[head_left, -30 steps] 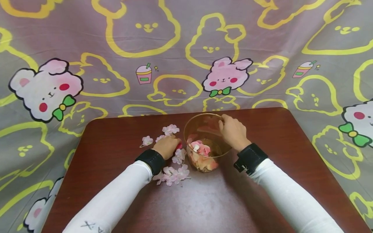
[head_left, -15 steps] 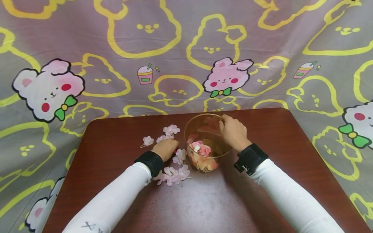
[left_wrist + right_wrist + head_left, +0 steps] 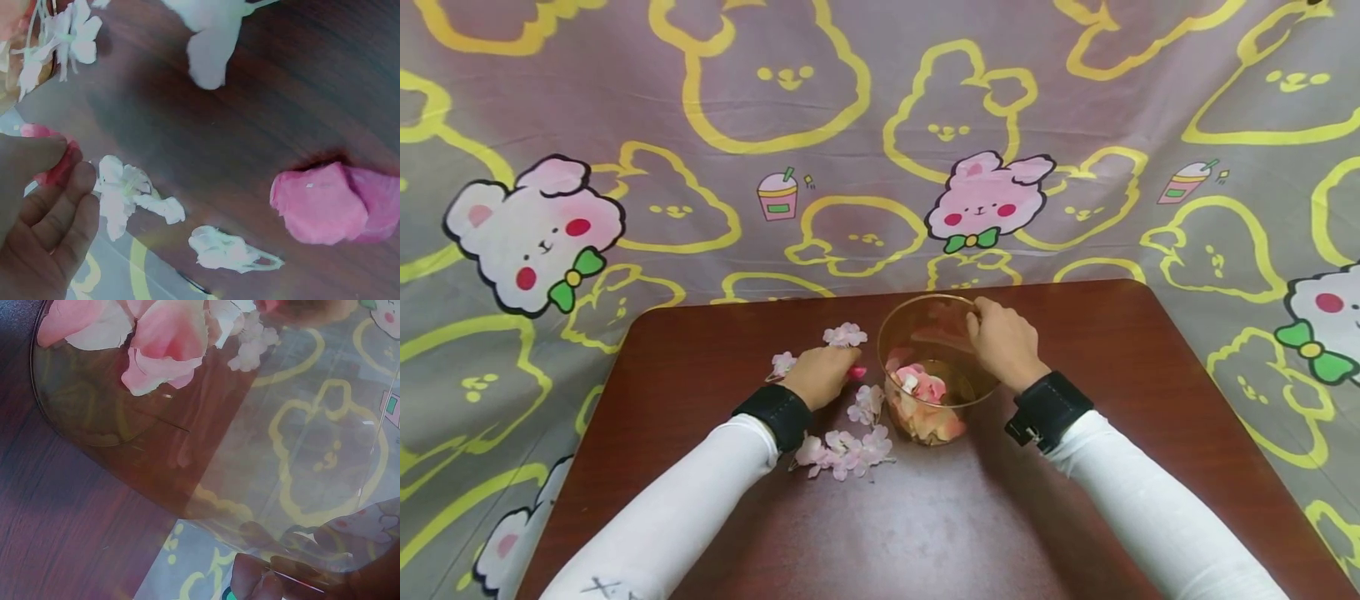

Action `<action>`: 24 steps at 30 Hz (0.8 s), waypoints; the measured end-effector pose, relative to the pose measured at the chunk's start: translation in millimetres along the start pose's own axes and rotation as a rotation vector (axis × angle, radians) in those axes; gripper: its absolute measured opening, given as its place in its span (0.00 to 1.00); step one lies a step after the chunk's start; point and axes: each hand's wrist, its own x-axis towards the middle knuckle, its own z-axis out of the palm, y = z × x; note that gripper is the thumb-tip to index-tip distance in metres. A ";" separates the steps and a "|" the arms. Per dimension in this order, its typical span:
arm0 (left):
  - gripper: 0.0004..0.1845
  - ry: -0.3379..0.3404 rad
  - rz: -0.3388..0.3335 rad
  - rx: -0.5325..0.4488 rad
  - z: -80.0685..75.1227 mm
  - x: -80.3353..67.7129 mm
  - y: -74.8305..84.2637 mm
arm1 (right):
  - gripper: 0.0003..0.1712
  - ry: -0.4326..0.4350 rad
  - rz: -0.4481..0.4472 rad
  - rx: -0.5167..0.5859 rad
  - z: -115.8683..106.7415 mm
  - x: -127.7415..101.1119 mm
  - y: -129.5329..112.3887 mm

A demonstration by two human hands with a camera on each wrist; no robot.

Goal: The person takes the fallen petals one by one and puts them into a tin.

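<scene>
The left hand (image 3: 822, 374) lies low on the table (image 3: 1075, 333) with its fingers curled, pinching a pink petal (image 3: 856, 373) between thumb and fingertips; in the left wrist view the petal (image 3: 53, 164) shows just past the fingertips (image 3: 80, 177). White blossoms (image 3: 128, 195) lie on the wood right beside that hand, and two more pink petals (image 3: 331, 203) lie farther off in that view. From the head camera, one small blossom (image 3: 782, 363) sits just left of the hand, another (image 3: 845, 335) just beyond it, and a cluster of blossoms (image 3: 847, 450) lies near the wrist, beside the black wristband (image 3: 775, 412).

The right hand (image 3: 1004, 346) grips the far right rim of a clear glass bowl (image 3: 925, 321), fingers curled over its edge; the right wrist view shows fingertips (image 3: 250, 578) pressed against the glass. The bowl stands just right of the left hand, holding a heap of pink and pale petals (image 3: 921, 400). Behind the table hangs a cloth (image 3: 880, 125) printed with rabbits.
</scene>
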 end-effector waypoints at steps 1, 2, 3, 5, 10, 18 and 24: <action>0.13 0.010 0.004 0.003 -1.9 0.2 0.5 | 0.11 -0.001 0.001 -0.001 0.2 0.1 0.1; 0.12 0.018 0.007 0.003 -4.0 0.4 1.0 | 0.11 -0.001 0.002 -0.003 0.4 0.2 0.5; 0.11 0.031 0.012 0.007 -5.7 0.8 1.2 | 0.11 -0.001 0.001 -0.003 0.5 0.3 0.7; 0.10 0.053 0.018 0.007 -9.3 1.4 1.8 | 0.11 -0.003 -0.001 -0.003 0.2 0.3 0.8; 0.13 0.108 0.037 0.012 -18.2 1.3 2.3 | 0.12 -0.007 -0.005 -0.001 -1.0 0.0 0.2; 0.14 0.149 0.063 0.022 -32.6 2.2 1.5 | 0.12 -0.010 -0.002 -0.006 -0.6 -0.1 -1.3; 0.09 0.128 0.051 0.010 -47.5 3.6 4.5 | 0.12 -0.011 0.001 -0.006 -1.1 0.2 -1.1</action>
